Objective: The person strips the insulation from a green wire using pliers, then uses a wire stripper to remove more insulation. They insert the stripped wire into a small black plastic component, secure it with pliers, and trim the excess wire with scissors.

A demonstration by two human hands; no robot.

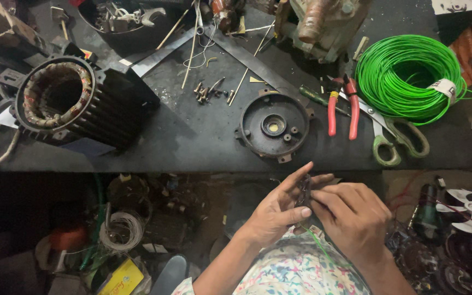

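Stator housing (69,104) lies on its side at 9 o'clock on the counter (192,136), copper windings facing up. Black bowl (132,22) at 11 holds loose metal parts. End cover (274,125) sits flat mid-counter. Left hand (277,210) and right hand (353,216) meet at 6 o'clock below the counter edge, fingers pinching a small dark part (304,191) between them. Pliers (342,106), scissors (394,136) and green wire coil (408,76) lie at 2 o'clock.

Bare forearms, no sleeves past the elbow; left hand (275,212) and right hand (350,218) ungloved, without rings or watch; light garment (296,270) printed with small multicoloured floral pattern.
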